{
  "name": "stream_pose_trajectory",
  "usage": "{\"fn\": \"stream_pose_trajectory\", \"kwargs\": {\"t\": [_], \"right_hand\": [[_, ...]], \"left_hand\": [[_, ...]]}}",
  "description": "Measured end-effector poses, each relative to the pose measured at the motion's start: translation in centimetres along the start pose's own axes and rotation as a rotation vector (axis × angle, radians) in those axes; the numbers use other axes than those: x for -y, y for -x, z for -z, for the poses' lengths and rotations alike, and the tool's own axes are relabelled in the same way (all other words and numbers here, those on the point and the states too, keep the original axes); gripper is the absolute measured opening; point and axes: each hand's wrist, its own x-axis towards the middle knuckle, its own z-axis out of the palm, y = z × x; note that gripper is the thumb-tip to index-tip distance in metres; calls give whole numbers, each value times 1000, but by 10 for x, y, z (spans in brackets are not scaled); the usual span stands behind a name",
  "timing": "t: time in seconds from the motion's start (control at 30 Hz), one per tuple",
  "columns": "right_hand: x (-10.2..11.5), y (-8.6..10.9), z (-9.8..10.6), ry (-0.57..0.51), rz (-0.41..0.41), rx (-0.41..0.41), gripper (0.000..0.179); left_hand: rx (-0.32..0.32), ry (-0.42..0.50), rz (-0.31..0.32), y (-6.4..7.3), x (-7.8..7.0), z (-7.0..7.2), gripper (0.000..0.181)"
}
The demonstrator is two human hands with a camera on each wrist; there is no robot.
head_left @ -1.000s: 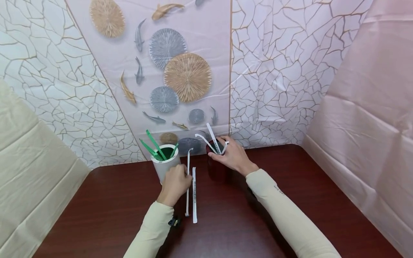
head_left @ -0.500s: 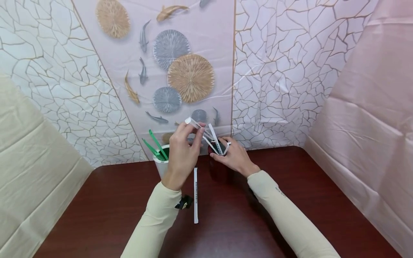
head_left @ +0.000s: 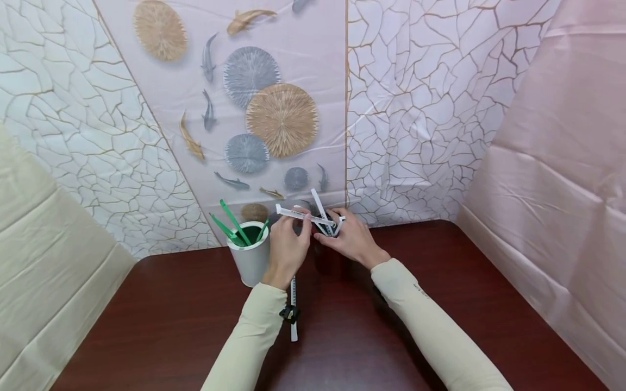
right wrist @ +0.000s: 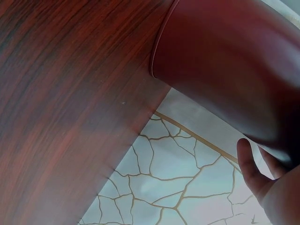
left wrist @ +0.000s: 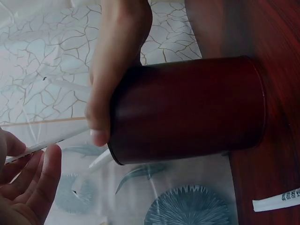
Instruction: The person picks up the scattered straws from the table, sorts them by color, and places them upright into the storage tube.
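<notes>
My left hand [head_left: 288, 241] pinches a slim white paper-wrapped straw [head_left: 293, 213] between thumb and fingers. The straw lies nearly level, its right end over the mouth of a dark red cup [left wrist: 187, 112]. Gripping that cup at its rim is my right hand [head_left: 354, 239], with the thumb [left wrist: 98, 136] on the near side in the left wrist view. Several similar white straws [head_left: 319, 203] lean out of the cup. In the right wrist view the cup's wall [right wrist: 225, 61] stands upright on the table, fingers [right wrist: 248, 164] against its upper part.
A white cup [head_left: 249, 263] holding several green sticks [head_left: 232, 217] stands left of my left hand. One more wrapped straw [head_left: 294, 332] lies on the dark red wooden table [head_left: 146, 315], partly under my left wrist. A patterned cloth [head_left: 415, 125] hangs behind the table.
My left hand has picked a straw up from the table and carried it up and right to the red cup, tipping it flatter. My right hand stays on the cup.
</notes>
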Motion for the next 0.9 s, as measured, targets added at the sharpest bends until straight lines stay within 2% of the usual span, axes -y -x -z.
{"fn": "stream_pose_trajectory", "kwargs": {"t": [0.07,0.17,0.23,0.33,0.47,0.63,0.73,0.8,0.9], "right_hand": [[0,0,0,-2,-2,4,64],[-1,0,1,-5,-11,-2,63],[-2,0,2,-5,-18,-2,64],[-3,2,1,0,-15,-1,65],[-4,6,-1,-8,-3,-5,65],[-2,3,-1,-20,2,-1,66],[0,0,0,-12,3,6,67],[0,-1,0,-8,-1,7,67],[0,0,0,-6,-7,7,68]], "left_hand": [[7,-10,9,0,2,0,16],[66,-33,37,-1,3,0,17],[126,-57,84,-2,3,-2,18],[213,-88,187,-1,6,-8,18],[289,-69,298,8,16,-13,21],[360,11,371,22,31,-6,38],[355,68,386,25,36,2,40],[307,107,378,24,37,6,38],[204,131,348,19,34,8,35]]}}
